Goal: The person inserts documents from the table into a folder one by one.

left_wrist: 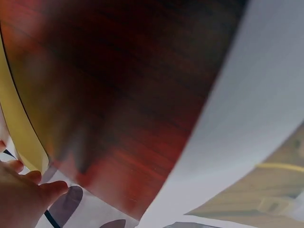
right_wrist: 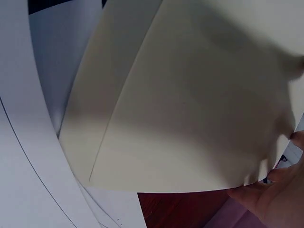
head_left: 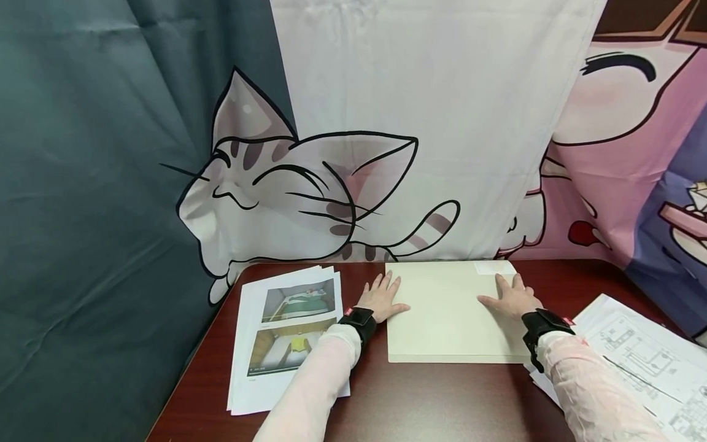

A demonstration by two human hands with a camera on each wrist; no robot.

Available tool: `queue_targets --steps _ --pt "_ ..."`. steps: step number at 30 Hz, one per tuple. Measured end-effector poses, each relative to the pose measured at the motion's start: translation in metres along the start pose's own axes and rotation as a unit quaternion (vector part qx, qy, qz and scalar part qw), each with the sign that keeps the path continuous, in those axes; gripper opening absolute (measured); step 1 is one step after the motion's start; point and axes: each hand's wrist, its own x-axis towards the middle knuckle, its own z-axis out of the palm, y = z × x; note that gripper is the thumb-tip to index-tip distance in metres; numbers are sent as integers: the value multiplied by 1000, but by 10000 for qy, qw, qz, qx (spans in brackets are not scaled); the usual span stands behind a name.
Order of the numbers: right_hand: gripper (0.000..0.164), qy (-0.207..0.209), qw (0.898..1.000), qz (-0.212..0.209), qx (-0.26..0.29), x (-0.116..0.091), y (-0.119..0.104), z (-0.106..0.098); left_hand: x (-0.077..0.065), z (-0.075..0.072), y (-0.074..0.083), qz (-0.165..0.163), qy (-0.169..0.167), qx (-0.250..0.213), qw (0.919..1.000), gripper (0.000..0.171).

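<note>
A flat cream-coloured box or folder (head_left: pixel 442 313) lies on the dark red-brown table (head_left: pixel 420 405), with a white label (head_left: pixel 493 267) at its far right corner. My left hand (head_left: pixel 381 299) rests at its left edge, fingers spread and thumb over the top. At the right side, my right hand (head_left: pixel 510 299) touches it with fingers spread toward the far edge. The left wrist view shows the left fingers (left_wrist: pixel 33 183) beside the yellowish edge. In the right wrist view, the right hand (right_wrist: pixel 275 199) lies along the border of the cream surface.
Printed sheets with two colour photos (head_left: pixel 298 331) lie to the left. On the right, papers with line drawings (head_left: pixel 646 356) sit partly under the right forearm. A curtain with a cartoon cat (head_left: pixel 287 202) hangs behind the table.
</note>
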Motion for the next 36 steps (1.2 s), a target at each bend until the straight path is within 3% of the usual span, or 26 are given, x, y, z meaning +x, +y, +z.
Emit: queue_targets --steps 11,19,25,28,30,32,36 --pt "92 48 9993 -297 -202 6 -19 11 -16 -13 -1 100 -160 789 9967 83" --pt "92 -205 9973 -701 -43 9 -29 30 -26 -23 -8 -136 -252 173 9994 83" --pt "92 -224 9851 -1697 -148 16 -34 41 -29 -18 -10 -133 -359 -184 9991 87" --pt "90 -265 9801 -1947 -272 17 -42 42 -29 -14 -8 -55 -425 -211 9989 88" --pt "86 -152 9807 -1886 -489 16 -50 43 -30 -11 -6 -42 -405 -70 9991 87" --pt "78 210 9805 -1791 -783 12 -58 45 -30 -9 -3 -111 -348 135 9992 85" --pt "62 901 9831 -1231 -1007 -11 -77 53 -35 -6 5 -350 -293 275 9986 85"
